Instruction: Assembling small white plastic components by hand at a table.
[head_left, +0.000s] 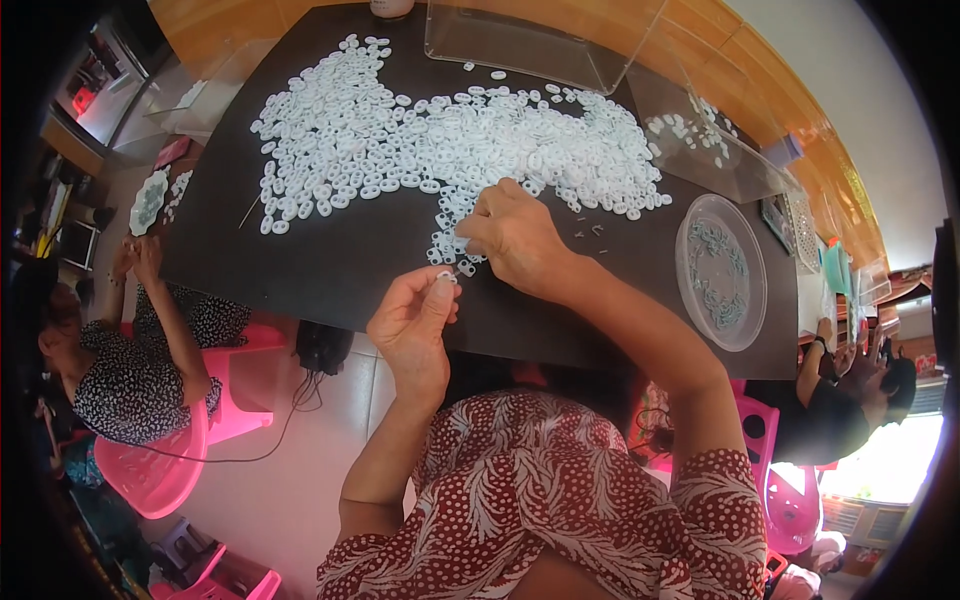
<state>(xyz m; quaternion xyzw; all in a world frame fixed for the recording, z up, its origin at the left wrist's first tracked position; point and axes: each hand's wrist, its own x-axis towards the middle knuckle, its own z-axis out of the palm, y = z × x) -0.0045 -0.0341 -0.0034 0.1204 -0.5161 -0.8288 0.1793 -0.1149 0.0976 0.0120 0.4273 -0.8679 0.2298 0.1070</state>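
Note:
Between the thumb and index finger of my left hand (415, 325) is a small white plastic piece (447, 277), held just off the near edge of the dark table (370, 260). My right hand (515, 238) is bent over the near tip of a large spread of white oval two-holed plastic pieces (335, 150). Its fingers are pressed together, and whatever they pinch is hidden. A few of the same white pieces (440, 247) lie loose between my two hands. Several tiny grey bits (590, 230) are scattered to the right of my right hand.
A round clear dish (755, 300) with many small grey-green bits stands at the right. Clear plastic bins (520, 65) line the far edge. A thin needle-like stick (249, 211) lies at the left. People sit on pink chairs (170, 465) at both sides.

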